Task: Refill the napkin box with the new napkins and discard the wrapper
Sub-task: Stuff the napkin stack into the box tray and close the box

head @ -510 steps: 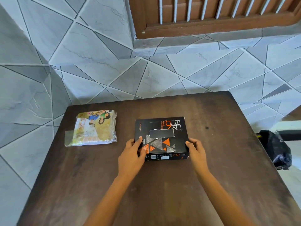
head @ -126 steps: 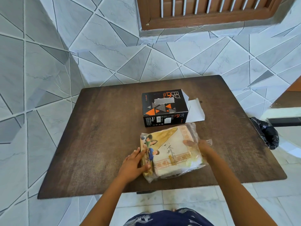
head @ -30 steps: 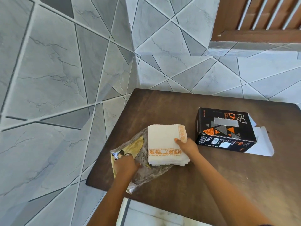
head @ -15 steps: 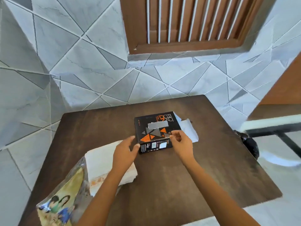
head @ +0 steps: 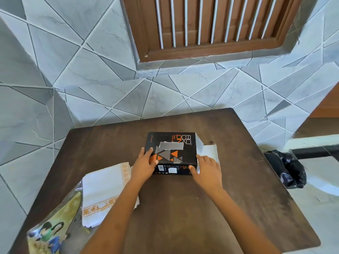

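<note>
Napkin box (head: 171, 153) sat a little beyond the middle of the counter (head: 229, 208), and both hands had come onto it. Half a second before, I had the left hand (head: 144, 165) only reaching for its near left corner and the right hand (head: 207, 168) pinching at the near right one. At this moment the left fingers wrapped that left corner and pressed on the lid, while the right hand lay open against the right end, fingers spread beside the white flap (head: 210, 152). Neither hand was closed on anything else.

The napkins (head: 104, 187) had been left behind: one second back my right hand was on the stack, and now it lay loose near the counter's left edge, half out of the wrapper (head: 55, 226), which hung over the near left corner. I judged that unpacking was finished and loading had begun, with the box being steadied or turned so the open end could take the stack.

The box was black card with orange and grey triangles, a grey strip across the dispensing slot, and small print on its near face. Its right end stood open, with the pale inner flaps splayed flat on the counter. The wrapper was not yet discarded.
</note>
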Available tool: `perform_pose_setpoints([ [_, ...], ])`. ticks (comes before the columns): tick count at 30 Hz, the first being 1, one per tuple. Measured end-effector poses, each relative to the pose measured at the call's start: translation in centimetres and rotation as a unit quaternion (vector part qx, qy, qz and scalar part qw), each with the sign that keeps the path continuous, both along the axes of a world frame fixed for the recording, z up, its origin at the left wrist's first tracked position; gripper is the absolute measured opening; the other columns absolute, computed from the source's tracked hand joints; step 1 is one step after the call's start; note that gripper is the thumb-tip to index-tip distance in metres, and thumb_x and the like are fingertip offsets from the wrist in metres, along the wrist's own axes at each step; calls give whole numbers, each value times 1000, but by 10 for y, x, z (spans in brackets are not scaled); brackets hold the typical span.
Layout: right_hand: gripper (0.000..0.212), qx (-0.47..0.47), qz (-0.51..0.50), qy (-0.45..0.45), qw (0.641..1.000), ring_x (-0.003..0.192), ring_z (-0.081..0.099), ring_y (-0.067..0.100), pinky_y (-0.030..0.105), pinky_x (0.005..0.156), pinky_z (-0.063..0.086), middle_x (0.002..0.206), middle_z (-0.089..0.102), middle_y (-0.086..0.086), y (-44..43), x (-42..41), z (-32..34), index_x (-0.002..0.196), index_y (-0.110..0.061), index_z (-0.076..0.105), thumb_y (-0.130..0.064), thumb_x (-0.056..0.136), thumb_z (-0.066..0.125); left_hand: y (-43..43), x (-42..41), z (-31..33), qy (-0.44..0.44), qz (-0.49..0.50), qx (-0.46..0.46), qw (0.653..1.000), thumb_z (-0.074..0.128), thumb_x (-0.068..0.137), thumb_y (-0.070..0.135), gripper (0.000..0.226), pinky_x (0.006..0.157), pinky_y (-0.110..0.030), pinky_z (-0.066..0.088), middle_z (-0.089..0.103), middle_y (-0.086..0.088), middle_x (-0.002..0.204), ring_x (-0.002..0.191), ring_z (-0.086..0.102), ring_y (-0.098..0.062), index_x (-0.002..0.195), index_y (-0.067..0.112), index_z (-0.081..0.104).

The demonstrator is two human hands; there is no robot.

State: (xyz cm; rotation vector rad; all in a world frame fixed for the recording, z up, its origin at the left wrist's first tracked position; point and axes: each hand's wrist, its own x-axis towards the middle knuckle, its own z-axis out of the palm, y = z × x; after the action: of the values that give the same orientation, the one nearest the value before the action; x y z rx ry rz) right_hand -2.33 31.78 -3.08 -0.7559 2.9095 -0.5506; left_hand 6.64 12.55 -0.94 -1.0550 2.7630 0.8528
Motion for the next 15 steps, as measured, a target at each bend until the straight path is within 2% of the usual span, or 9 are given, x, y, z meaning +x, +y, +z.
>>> perform_pose_setpoints([
  [2, 38, 40, 13, 29, 999, 110, 52, 28, 37, 92, 37, 109, 63, 9, 7, 8, 8, 107, -12, 61, -40, 90, 41, -1, -8, 0, 2, -26, -27, 999, 44, 96, 17, 50, 110, -47, 35, 15, -3, 159, 141, 29, -29, 144, 26, 33],
  [4, 37, 68, 57, 23, 996, 100, 56, 29, 35, 84, 40, 98, 66, 10, 14, 17, 10, 97, -11, 64, -39, 90, 40, 2, -18, 0, -14, -56, -87, 995, 41, 95, 9, 51, 114, -49, 28, 21, -1, 157, 143, 22, -29, 141, 31, 37],
  [7, 31, 17, 169, -64, 983, 98, 60, 26, 33, 81, 44, 103, 68, 5, 24, 29, 6, 104, -17, 63, -38, 89, 46, 12, -31, 2, -5, -34, -138, 990, 49, 89, 5, 56, 114, -46, 22, 25, -5, 156, 144, 19, -28, 135, 36, 46],
  [9, 29, -39, 224, -147, 963, 97, 62, 15, 29, 81, 46, 109, 69, -4, 29, 32, 7, 110, -22, 63, -36, 88, 50, 16, -33, 2, 34, 0, -146, 989, 53, 87, 5, 52, 112, -47, 26, 29, -9, 153, 140, 27, -30, 130, 34, 51],
  [10, 26, -66, 231, -153, 958, 90, 63, 10, 27, 78, 45, 106, 70, -8, 32, 32, 9, 108, -24, 65, -34, 88, 52, 17, -33, 1, 56, 18, -138, 989, 54, 87, 6, 51, 111, -47, 29, 31, -10, 152, 138, 31, -31, 131, 32, 51],
  [12, 19, -149, 182, -101, 967, 76, 61, 4, 23, 71, 44, 96, 73, -10, 39, 25, 10, 97, -25, 70, -31, 87, 54, 21, -28, -2, 95, 53, -110, 988, 52, 90, 9, 51, 110, -46, 32, 36, -10, 149, 136, 36, -30, 138, 24, 43],
  [14, 21, -258, 75, -9, 963, 82, 62, 5, 22, 75, 47, 95, 72, -8, 45, 11, 9, 95, -23, 70, -31, 85, 53, 29, -18, -2, 135, 89, -66, 985, 49, 94, 17, 50, 110, -44, 32, 39, -10, 148, 136, 37, -29, 142, 18, 36],
  [15, 25, -290, 32, 21, 956, 91, 61, 8, 26, 82, 49, 102, 70, -5, 47, 1, 7, 101, -22, 68, -32, 85, 52, 34, -11, -4, 149, 109, -33, 982, 48, 95, 22, 50, 111, -43, 31, 39, -9, 149, 137, 36, -28, 143, 16, 33],
])
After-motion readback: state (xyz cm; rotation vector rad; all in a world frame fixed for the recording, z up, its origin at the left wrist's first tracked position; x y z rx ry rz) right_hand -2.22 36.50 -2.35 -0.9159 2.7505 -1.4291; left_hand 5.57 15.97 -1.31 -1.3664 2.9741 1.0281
